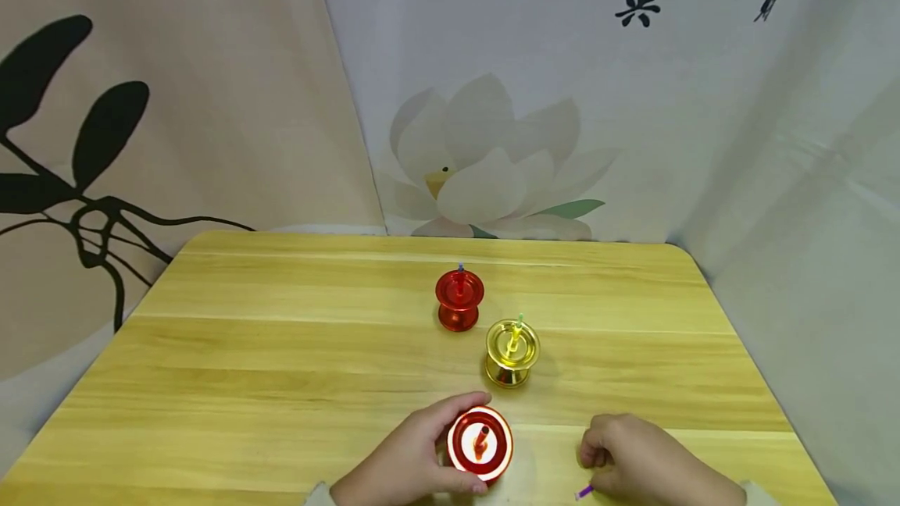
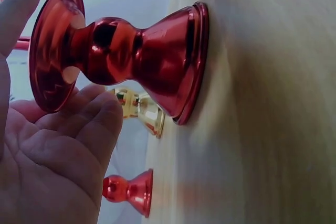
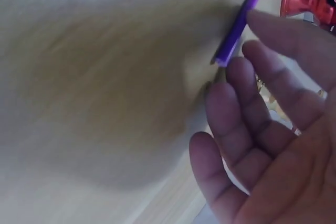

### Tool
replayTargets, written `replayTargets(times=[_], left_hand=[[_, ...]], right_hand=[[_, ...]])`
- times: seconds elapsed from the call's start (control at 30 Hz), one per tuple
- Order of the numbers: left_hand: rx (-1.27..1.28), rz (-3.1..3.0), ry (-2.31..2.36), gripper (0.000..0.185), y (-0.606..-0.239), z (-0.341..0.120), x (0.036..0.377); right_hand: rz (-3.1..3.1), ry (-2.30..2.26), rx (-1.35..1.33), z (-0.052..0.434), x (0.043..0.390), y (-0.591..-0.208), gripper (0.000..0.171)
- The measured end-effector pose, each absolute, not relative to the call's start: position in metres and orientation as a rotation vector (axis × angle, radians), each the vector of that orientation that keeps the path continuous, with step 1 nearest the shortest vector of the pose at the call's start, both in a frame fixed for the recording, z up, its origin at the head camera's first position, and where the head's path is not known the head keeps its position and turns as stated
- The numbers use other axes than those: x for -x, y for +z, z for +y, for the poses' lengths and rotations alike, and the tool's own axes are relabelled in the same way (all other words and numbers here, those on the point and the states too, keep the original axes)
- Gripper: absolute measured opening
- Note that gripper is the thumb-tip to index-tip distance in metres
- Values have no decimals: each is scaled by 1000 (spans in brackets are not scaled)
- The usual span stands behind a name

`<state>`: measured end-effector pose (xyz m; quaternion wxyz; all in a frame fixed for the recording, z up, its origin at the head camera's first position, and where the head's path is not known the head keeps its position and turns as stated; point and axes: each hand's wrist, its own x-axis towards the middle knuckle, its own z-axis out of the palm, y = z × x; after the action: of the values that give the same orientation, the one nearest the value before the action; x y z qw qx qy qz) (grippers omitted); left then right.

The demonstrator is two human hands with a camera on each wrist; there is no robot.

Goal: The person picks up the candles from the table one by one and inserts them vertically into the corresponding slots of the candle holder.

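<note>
My left hand (image 1: 422, 451) holds a shiny red candle holder (image 1: 481, 445), thumb on the near side and fingers on the far side. In the left wrist view, the holder's dish sits between thumb and fingers and its flared base (image 2: 173, 61) is by the table. Beside my right hand's thumb (image 3: 283, 35) is a thin purple candle (image 3: 239, 27), close to the tabletop. My right hand (image 1: 636, 455) is loosely curled, with its thumb tip at the candle; whether it grips the candle is unclear. One end of the candle shows below that hand in the head view.
A gold candle holder (image 1: 509, 373) with a green-tipped piece upright in its cup stands just beyond my left hand. Farther back is another red candle holder (image 1: 458, 317) with a blue-tipped piece. The wooden table (image 1: 281, 350) meets printed cloth (image 1: 506, 37) at its back edge.
</note>
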<state>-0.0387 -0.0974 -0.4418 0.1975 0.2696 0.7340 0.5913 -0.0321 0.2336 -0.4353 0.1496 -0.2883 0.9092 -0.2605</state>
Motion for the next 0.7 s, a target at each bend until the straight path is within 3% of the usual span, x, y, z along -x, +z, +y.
replayTargets(times=[0.37, 0.7], left_hand=[[-802, 2181, 1529, 82, -441, -98, 38], [-801, 2186, 1523, 80, -441, -98, 37]], right_hand=[[2607, -570, 1102, 233, 30, -439, 28], [2628, -698, 954, 223, 29, -433, 33]])
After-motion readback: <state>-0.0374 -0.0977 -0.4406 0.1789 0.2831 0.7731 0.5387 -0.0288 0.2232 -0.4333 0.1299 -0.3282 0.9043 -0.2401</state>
